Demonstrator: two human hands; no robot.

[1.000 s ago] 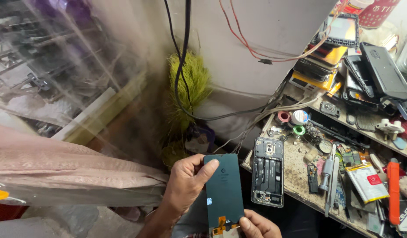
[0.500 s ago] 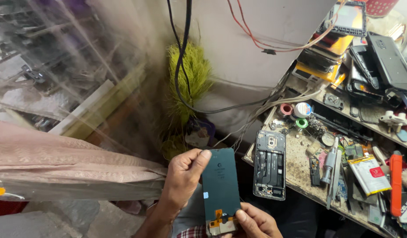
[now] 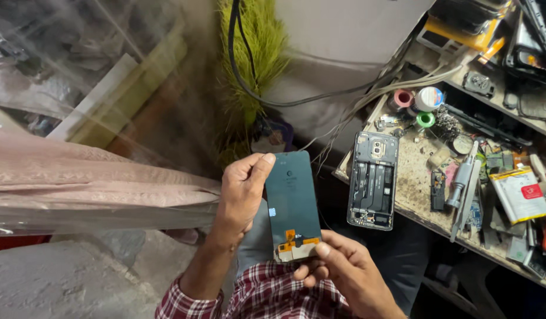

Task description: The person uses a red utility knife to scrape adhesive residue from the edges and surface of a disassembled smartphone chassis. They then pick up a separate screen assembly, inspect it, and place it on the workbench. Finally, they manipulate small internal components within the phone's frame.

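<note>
I hold a dark phone display panel [image 3: 292, 201], back side up, with an orange flex connector at its lower end. My left hand [image 3: 242, 192] grips its left edge, thumb at the top corner. My right hand [image 3: 338, 272] pinches the bottom end by the connector. An opened phone body [image 3: 373, 180] with exposed insides lies on the workbench just right of the panel.
The cluttered workbench [image 3: 412, 195] carries tape rolls [image 3: 416, 100], a grey tool [image 3: 465, 177], a battery pack [image 3: 518, 195] and small parts. Phones lie stacked on a shelf [image 3: 521, 41] behind. Cables hang by a green brush [image 3: 252, 53]. Clear plastic sheeting [image 3: 78, 118] fills the left.
The view has dropped and moved closer, so the panel and hands sit higher in frame. My right thumb has moved up onto the connector end; the grip otherwise stays the same.
</note>
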